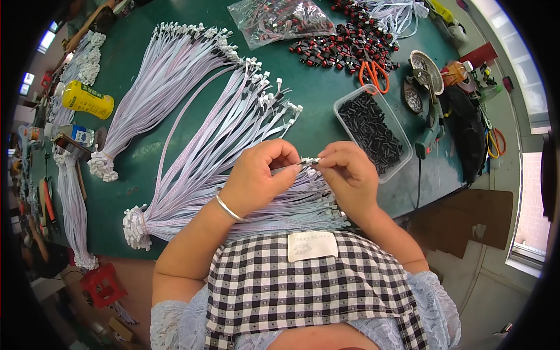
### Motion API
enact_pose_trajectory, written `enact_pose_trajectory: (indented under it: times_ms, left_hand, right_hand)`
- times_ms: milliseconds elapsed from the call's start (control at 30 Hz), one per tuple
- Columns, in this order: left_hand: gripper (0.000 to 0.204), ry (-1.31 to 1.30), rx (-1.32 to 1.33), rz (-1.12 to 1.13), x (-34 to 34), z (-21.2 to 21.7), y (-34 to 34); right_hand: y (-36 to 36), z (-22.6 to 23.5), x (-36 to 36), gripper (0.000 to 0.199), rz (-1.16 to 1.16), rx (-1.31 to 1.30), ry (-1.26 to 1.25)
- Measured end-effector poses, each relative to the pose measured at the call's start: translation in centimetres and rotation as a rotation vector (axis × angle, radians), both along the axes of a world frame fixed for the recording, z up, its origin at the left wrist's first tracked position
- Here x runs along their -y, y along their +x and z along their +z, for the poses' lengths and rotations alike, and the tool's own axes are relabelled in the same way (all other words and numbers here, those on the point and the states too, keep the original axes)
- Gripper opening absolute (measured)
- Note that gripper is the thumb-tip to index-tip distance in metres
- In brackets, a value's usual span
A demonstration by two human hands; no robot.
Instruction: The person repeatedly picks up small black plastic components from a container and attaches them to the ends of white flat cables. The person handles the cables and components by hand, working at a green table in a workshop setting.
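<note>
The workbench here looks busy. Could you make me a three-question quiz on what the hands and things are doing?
1. True or false: the left hand and right hand together pinch a small white connector.
2. What fills the clear plastic tub? A) small black parts B) red switches C) scissors
3. Fill in: the orange-handled scissors lie on a pile of red and black ____.

Key: 1 true; 2 A; 3 parts.
</note>
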State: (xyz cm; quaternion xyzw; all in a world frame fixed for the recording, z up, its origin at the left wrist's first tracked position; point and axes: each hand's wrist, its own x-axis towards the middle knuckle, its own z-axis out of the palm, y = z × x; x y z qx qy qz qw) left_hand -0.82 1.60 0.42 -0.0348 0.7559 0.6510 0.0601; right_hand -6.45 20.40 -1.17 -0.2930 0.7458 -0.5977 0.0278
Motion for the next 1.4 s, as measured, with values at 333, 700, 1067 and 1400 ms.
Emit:
enact_pose_trajectory:
  times_ms: [333, 700, 1067, 1400]
  left_hand:
    - [0.011, -0.089, 0.048, -0.029, 0.2, 0.3, 0.1]
    - [0.013, -0.150, 0.004, -0.064, 0.1, 0.1, 0.0]
    - [0.011, -0.166, -0.037, -0.056, 0.2, 0.0, 0.1]
    - [0.010, 0.014, 0.080, -0.016, 0.4, 0.2, -0.1]
  right_hand:
    - [-2.2, 1.3, -0.7, 0.012, 0.156, 0.460, -0.012]
    - [-3.0, 2.5, -0.4, 0.012, 0.234, -0.092, 0.258]
    - [-2.1, 2.5, 0.3, 0.012, 0.215, -0.272, 0.306]
    - [-1.2, 1.6, 0.2, 0.012, 0.151, -0.055, 0.159]
